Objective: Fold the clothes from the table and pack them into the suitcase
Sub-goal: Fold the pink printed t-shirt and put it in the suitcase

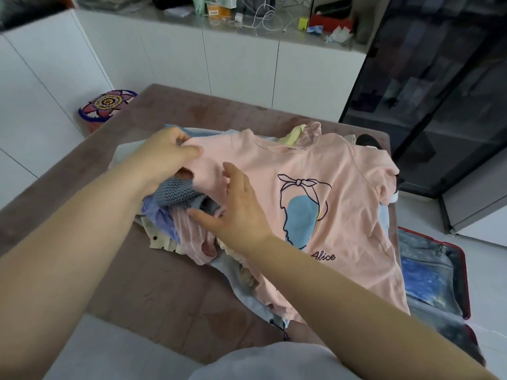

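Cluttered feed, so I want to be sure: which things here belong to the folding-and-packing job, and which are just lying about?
Job: pink T-shirt, gripped by the left hand; right hand, open over the clothes pile; table; open suitcase on the floor.
Lying about: patterned cushion; cables on the counter; dark glass cabinet.

white cabinets (241, 67) | cluttered grey counter (175, 21) | dark glass cabinet (439, 78) | white floor (488, 259)
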A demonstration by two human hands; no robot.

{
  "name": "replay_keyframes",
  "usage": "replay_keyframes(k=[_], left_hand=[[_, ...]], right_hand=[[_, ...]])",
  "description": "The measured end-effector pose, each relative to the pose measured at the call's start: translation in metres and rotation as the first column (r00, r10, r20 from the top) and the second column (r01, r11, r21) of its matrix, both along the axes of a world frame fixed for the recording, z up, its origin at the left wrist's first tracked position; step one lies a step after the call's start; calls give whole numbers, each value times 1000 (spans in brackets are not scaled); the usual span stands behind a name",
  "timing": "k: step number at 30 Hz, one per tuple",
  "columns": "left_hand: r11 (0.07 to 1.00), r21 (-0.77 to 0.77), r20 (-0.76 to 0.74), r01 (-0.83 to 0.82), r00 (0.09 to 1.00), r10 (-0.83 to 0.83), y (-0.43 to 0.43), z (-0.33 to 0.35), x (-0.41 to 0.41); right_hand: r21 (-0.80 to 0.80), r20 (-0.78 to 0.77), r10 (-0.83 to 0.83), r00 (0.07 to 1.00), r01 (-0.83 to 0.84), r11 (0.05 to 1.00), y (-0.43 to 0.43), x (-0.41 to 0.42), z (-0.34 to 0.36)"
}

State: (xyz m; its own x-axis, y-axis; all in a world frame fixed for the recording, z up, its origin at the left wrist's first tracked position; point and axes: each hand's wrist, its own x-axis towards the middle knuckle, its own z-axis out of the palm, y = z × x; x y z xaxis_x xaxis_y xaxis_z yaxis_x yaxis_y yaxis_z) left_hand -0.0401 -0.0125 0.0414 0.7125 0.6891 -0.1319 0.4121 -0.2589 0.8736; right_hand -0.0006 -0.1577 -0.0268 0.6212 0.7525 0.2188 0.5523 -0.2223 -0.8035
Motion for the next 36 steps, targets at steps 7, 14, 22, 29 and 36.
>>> replay_keyframes(k=[7, 14, 22, 29, 36], left_hand=[[950, -11, 234, 313, 924, -302, -20, 38, 13], [861, 360, -97, 359, 932, -348, 2, -50, 66], [779, 506, -374, 370, 908, -189, 15, -63, 104], [625, 721, -303, 300, 947, -105, 45, -34, 105], [397, 849, -337, 348, 936, -99, -14, -57, 112]], right_hand=[[170, -524, -166, 835, 294, 941, -3, 32, 21], [-235, -799, -409, 441, 397, 887, -50, 93, -3], [-196, -608, -401, 685, 360, 912, -30, 63, -22], [-56, -577, -352, 737, 395, 917, -43, 75, -36], [-237, -241, -596, 766, 549, 802, -103, 143, -49]])
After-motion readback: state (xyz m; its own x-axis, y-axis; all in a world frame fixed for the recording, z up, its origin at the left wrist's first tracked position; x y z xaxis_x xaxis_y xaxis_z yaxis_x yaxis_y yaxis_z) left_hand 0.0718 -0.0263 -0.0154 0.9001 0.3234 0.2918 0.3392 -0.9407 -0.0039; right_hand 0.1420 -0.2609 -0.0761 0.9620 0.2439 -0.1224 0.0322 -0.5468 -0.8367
